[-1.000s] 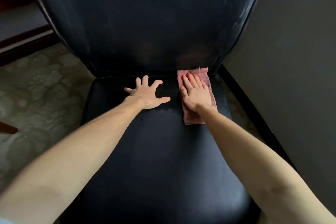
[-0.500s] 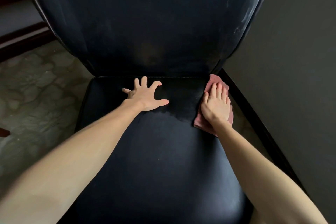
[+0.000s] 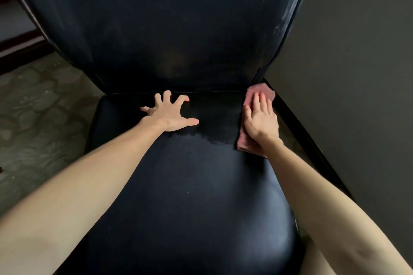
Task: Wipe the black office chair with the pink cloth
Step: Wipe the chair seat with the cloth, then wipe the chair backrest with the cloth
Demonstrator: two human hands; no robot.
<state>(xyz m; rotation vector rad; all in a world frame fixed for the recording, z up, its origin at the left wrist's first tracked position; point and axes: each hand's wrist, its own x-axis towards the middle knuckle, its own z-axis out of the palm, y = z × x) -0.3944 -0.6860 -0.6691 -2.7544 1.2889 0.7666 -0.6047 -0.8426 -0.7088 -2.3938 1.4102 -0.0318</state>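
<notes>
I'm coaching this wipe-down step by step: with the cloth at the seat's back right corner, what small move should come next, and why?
Probably slide the right hand and pink cloth leftward, one strip nearer the front. The cloth sits at the right seat edge of the black office chair, and the darker wiped patch covers only the rear band; the rest looks dull.

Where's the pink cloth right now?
Head view: the pink cloth lies at the back right corner of the black office chair's seat, under the flat right hand, beside the dark wall.
</notes>
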